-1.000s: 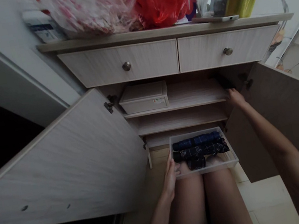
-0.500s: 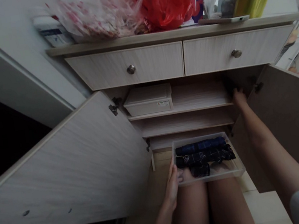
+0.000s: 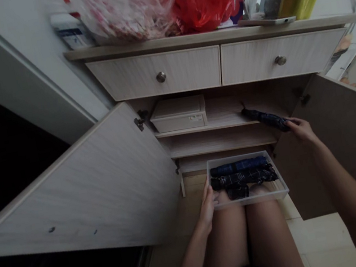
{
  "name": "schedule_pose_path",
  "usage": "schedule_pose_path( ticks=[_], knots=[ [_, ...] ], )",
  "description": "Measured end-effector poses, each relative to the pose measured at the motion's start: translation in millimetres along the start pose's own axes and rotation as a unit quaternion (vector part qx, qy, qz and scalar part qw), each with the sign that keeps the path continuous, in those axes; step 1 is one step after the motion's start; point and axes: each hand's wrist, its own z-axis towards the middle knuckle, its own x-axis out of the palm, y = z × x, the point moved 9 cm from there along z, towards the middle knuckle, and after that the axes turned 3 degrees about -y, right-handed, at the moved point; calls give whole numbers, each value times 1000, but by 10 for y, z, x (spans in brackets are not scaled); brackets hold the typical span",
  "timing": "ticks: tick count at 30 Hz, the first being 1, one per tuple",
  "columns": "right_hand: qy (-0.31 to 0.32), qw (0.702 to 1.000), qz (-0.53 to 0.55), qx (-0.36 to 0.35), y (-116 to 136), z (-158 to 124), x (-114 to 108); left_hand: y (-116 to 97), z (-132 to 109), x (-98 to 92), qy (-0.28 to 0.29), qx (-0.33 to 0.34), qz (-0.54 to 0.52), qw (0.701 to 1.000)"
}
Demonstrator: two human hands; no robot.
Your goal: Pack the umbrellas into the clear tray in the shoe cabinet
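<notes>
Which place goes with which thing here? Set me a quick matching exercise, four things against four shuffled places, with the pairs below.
Things
1. Red bag
2. Dark slim bundle
3. Clear tray
4. Pale box

Places
A. Over the person's legs, left hand at its side
B. Inside the cabinet, on the upper shelf
C. On the cabinet top
D. Held at one end by the right hand

Pairs: 1-C, 2-D, 3-A, 4-B

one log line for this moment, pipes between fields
left hand: holding clear plastic bin | right hand: gripping dark folded umbrella | inside bin: folded plaid umbrellas | cabinet doors: open
</notes>
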Motion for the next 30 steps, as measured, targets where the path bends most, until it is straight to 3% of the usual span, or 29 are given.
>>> schedule_pose_path(
  ticks=[6, 13, 17, 24, 28, 30],
  knots=[
    [175, 983, 25, 52, 158, -1070, 33, 18, -18, 47, 20, 7, -29, 999],
    [388, 918, -59, -62, 475, -1949, 407, -227, -100, 82, 15, 102, -12, 995],
    [435, 885, -107, -128, 500, -2151, 585, -227, -88, 63, 7, 114, 22, 993],
    [448, 831, -193, -267, 326, -2251, 882, -221, -80, 71, 12, 126, 49, 991],
    [465, 827, -172, -264, 271, -2285, 1064, -261, -104, 110, 23, 140, 45, 989],
    [460, 846, -149, -225, 211, -2229, 1062, -266, -108, 112, 25, 139, 44, 989]
  ],
)
